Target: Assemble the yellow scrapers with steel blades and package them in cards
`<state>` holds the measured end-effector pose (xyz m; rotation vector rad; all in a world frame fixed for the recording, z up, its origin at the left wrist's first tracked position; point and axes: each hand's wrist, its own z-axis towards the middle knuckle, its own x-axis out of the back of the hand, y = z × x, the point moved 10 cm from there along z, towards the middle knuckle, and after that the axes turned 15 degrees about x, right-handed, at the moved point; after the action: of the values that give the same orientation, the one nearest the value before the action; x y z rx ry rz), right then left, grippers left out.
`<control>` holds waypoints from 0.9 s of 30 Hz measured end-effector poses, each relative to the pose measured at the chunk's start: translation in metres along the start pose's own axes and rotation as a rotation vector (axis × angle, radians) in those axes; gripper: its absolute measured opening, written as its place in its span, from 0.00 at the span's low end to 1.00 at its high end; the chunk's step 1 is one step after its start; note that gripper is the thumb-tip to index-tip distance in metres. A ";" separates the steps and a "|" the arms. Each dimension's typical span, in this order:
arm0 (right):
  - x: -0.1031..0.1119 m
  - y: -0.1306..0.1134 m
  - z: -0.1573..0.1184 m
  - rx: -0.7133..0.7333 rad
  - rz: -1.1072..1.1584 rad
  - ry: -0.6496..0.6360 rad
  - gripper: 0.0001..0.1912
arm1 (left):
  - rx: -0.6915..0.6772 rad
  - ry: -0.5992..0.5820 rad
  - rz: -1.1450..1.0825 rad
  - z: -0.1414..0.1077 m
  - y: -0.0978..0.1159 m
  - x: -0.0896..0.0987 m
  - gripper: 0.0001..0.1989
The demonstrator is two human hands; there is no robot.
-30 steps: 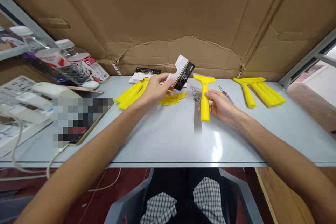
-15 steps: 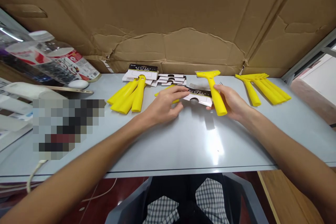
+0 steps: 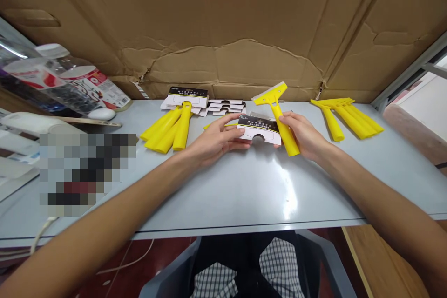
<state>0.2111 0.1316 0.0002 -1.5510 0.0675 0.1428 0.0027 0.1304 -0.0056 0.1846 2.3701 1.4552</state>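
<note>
Two things held: the left hand clamps a black-headed card with tiny print, the right hand a yellow plastic scraper.

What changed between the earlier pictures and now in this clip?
The left hand has lowered the card from mid-air and turned it printed side up, against the yellow scraper held in the right hand. The loose yellow scrapers stayed put.
</note>
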 end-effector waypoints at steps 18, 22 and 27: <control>-0.002 -0.002 -0.001 0.022 0.034 0.008 0.05 | -0.138 0.050 0.025 -0.002 0.013 0.008 0.30; -0.004 -0.003 -0.002 0.019 0.025 0.000 0.04 | -0.086 0.068 -0.054 0.000 0.008 0.011 0.30; -0.001 -0.002 -0.002 0.021 0.022 0.022 0.05 | -0.129 0.131 -0.006 -0.003 0.011 0.014 0.30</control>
<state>0.2100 0.1297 0.0027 -1.5314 0.1028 0.1422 -0.0123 0.1375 0.0024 0.0513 2.3643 1.6580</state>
